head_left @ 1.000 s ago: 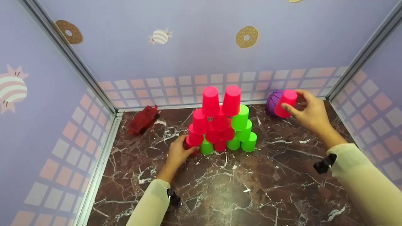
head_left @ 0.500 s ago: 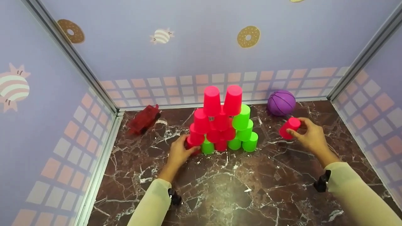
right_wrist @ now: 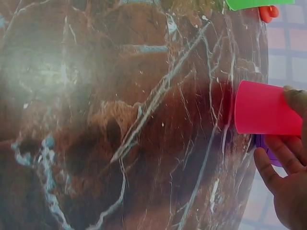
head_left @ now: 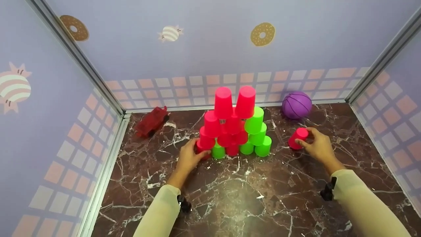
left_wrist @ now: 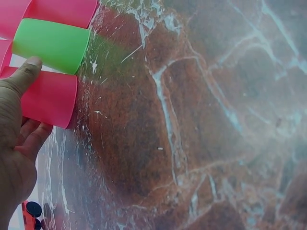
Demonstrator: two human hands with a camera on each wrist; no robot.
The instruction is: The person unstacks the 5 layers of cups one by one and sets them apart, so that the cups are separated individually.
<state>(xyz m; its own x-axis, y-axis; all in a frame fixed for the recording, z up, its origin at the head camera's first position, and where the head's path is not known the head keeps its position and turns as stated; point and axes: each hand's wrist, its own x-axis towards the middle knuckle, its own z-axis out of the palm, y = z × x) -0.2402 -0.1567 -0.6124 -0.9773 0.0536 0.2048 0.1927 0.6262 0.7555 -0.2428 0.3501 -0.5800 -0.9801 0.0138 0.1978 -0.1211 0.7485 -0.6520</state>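
Observation:
Upside-down pink and green cups form a stacked pyramid (head_left: 212, 123) in the head view, two pink cups side by side at its top. My left hand (head_left: 190, 156) holds the bottom-left pink cup (left_wrist: 50, 98), thumb on the near side and fingers behind, beside a green cup (left_wrist: 52, 44). Away to the right, my right hand (head_left: 319, 145) grips a single pink cup (head_left: 297, 140), also mouth down. Its rim appears to be at the table surface in the right wrist view, with my thumb on one side and fingers on the other.
A purple ball (head_left: 296, 105) lies by the back wall, behind the right-hand cup. Toward the back left corner sits a red toy vehicle (head_left: 152, 121). Patterned panels (head_left: 210, 49) enclose the dark marbled table (head_left: 236, 197) at the back and both sides.
My right hand has brought its pink cup down and toward me from in front of the purple ball, then slightly left, to table level. The left hand keeps its hold; the pyramid stands unchanged.

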